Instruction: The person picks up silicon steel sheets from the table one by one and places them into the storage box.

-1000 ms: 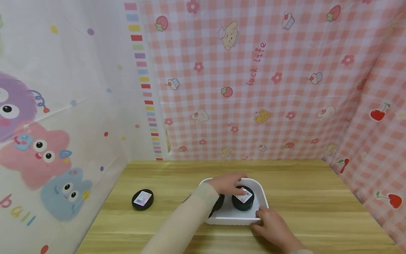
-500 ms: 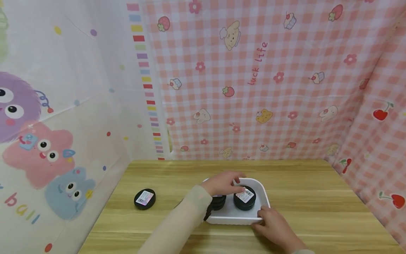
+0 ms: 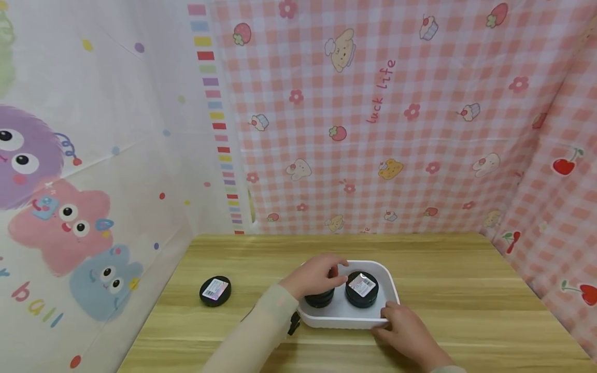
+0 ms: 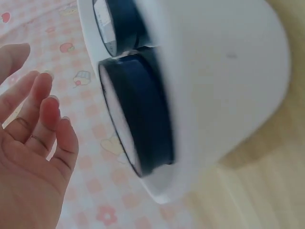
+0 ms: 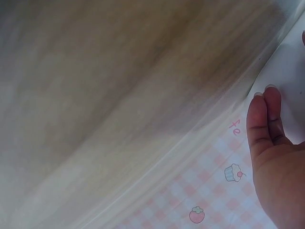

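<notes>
A white tray point(image 3: 342, 323) with rounded corners holds two short stacks of flat, round black containers. The right stack point(image 3: 361, 291) shows a white printed label on top; the left stack point(image 3: 320, 299) is partly covered by my left hand point(image 3: 311, 280). That hand hovers over the tray's left part, its fingers loosely bent. In the left wrist view, a gap separates the fingers point(image 4: 49, 114) from the black containers point(image 4: 138, 112). My right hand point(image 3: 411, 334) grips the tray's near right corner, fingers over the rim and thumb low on the outside.
Another round black container point(image 3: 215, 291) with a label lies on the wooden table point(image 3: 457, 290), left of the tray. A dark strap piece point(image 3: 294, 323) hangs under the left sleeve. Pink checked cloth point(image 3: 373, 129) rises behind the table, and a white printed cloth point(image 3: 154, 129) stands at the left.
My left hand has moved left, from above the right stack to above the left stack, so the right stack's label now shows fully. The right hand keeps its grip on the tray corner.
</notes>
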### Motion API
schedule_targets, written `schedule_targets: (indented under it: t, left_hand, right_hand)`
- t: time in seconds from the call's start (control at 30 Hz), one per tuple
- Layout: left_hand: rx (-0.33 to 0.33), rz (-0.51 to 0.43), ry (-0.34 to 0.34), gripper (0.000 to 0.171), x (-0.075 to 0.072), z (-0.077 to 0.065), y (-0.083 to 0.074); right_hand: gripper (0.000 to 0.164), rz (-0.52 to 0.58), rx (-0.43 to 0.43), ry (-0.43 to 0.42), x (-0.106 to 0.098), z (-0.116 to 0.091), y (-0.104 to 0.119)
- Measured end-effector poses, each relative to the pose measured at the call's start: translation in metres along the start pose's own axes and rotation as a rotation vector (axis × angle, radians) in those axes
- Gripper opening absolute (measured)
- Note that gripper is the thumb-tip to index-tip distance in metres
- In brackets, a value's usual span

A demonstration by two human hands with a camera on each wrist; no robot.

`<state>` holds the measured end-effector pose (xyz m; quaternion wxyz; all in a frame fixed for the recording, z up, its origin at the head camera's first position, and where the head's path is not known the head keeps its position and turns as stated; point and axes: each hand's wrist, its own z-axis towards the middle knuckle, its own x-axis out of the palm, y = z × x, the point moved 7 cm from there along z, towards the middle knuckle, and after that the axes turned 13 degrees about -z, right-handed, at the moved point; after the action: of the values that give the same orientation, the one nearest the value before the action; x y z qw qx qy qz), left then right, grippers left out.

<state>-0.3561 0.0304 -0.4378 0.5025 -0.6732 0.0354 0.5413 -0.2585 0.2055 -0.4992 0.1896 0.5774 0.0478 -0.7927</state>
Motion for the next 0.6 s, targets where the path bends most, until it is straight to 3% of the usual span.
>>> schedule_targets:
  t: [0.23, 0.43, 0.6]
  left_hand:
    - [0.001, -0.01, -0.079, 0.037, -0.002, -0.017, 0.004]
    - [0.077, 0.007, -0.138, 0.034, 0.0, -0.022, 0.003]
    - [0.12, 0.036, -0.139, 0.031, 0.001, -0.024, 0.001]
  right_hand:
    - [0.026, 0.006, -0.012, -0.006, -0.002, 0.0, 0.002]
    - [0.026, 0.005, -0.018, -0.027, -0.004, -0.001, 0.002]
    - [0.026, -0.002, -0.026, -0.04, -0.001, -0.001, 0.001]
